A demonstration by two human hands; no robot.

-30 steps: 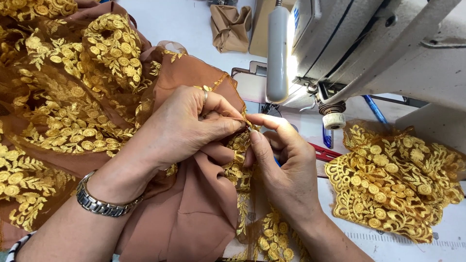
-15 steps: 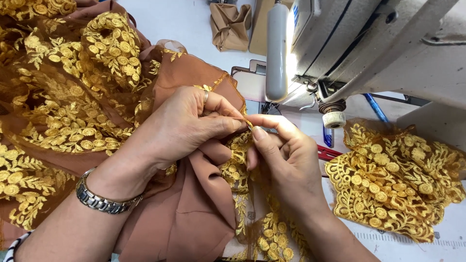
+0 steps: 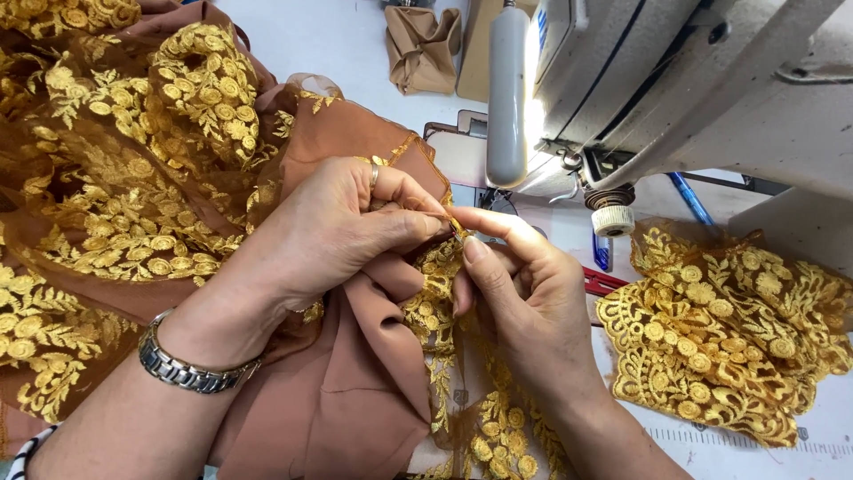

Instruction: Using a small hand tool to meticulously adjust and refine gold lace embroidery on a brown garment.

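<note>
Beside the sewing machine point(image 3: 675, 80), both hands point(image 3: 329, 231) pinch gold lace trim point(image 3: 435, 267).

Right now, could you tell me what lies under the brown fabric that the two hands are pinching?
Under the brown fabric a strip of gold embroidered lace shows, pinched by the left hand and right hand. The white table beneath is mostly covered there.

The sewing machine head point(image 3: 675, 98) overhangs the table's right side, crowding the space above the loose gold lace piece point(image 3: 729, 338). Heaped brown embroidered fabric point(image 3: 115, 196) blocks the left; bare white tabletop point(image 3: 311, 36) lies open beyond.
</note>
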